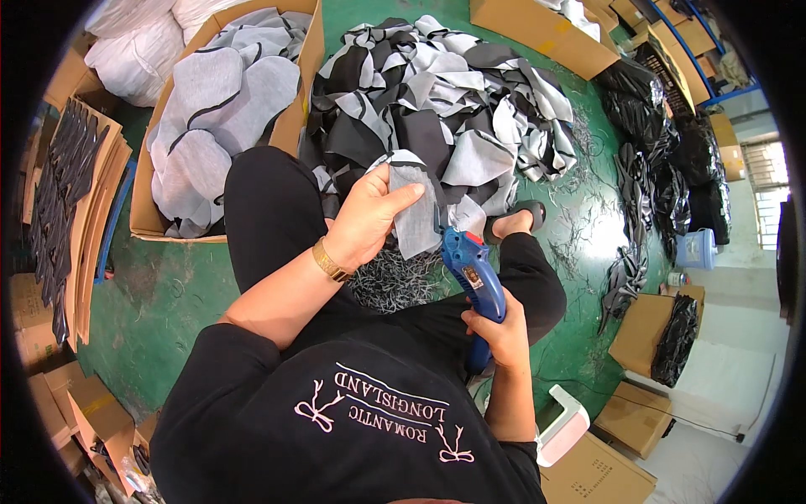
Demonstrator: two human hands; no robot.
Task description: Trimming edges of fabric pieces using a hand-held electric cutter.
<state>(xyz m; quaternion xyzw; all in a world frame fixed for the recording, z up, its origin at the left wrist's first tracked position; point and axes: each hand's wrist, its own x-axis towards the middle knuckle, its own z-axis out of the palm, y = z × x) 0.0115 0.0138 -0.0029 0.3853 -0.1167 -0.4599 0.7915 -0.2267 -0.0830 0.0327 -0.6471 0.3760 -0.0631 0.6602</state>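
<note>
Between thumb and fingers, my left hand (369, 217) grips a grey fabric piece (414, 220) with a dark edge; a gold watch band circles that wrist. My right hand (501, 329) is wrapped around the handle of blue electric scissors (475, 273), which have a red button near the head. The head of the scissors is right beside the fabric's right edge; whether the blade touches it is too small to tell. Just beyond both hands, a large heap of grey and black fabric pieces (437, 101) lies on the floor.
At the left stands a cardboard box (312, 63) filled with grey fabric pieces (201, 92). Thin dark trimmings (390, 281) are piled between my legs on the green floor (159, 311). Black plastic bags (642, 101) and a blue bucket (695, 249) line the right side.
</note>
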